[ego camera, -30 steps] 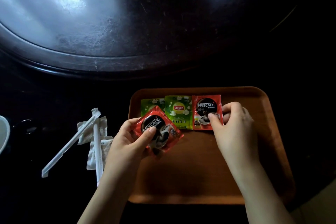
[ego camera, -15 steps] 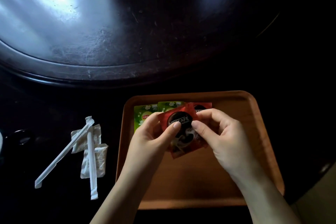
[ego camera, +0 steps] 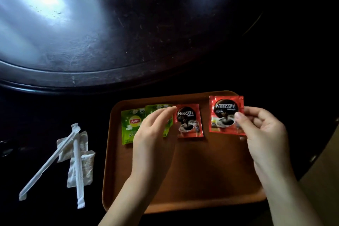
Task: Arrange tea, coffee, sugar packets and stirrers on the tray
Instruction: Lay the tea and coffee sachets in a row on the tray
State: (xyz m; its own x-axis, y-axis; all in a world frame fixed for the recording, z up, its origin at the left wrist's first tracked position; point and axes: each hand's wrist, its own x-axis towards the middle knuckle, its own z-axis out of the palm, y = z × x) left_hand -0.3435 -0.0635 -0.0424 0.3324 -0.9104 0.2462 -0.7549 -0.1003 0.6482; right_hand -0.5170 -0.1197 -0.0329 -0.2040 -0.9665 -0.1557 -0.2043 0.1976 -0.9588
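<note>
Coffee sachet held at tray's far right edge, right-hand pinch.

Right hand [ego camera: 264,134]: my thumb and fingers pinch the second red Nescafé packet [ego camera: 226,113] by its right edge, held upright over the far right part of the orange tray [ego camera: 211,189]. Left hand [ego camera: 154,134]: my fingers are loosely spread and grip nothing; they hover over the right-hand Lipton tea packet [ego camera: 167,128], which overlaps the other Lipton packet [ego camera: 131,126]. One Nescafé packet [ego camera: 189,121] lies flat just beside them. Two wrapped stirrers [ego camera: 77,169] and two white sugar packets [ego camera: 86,169] lie on the dark table [ego camera: 165,42], left of the tray.
</note>
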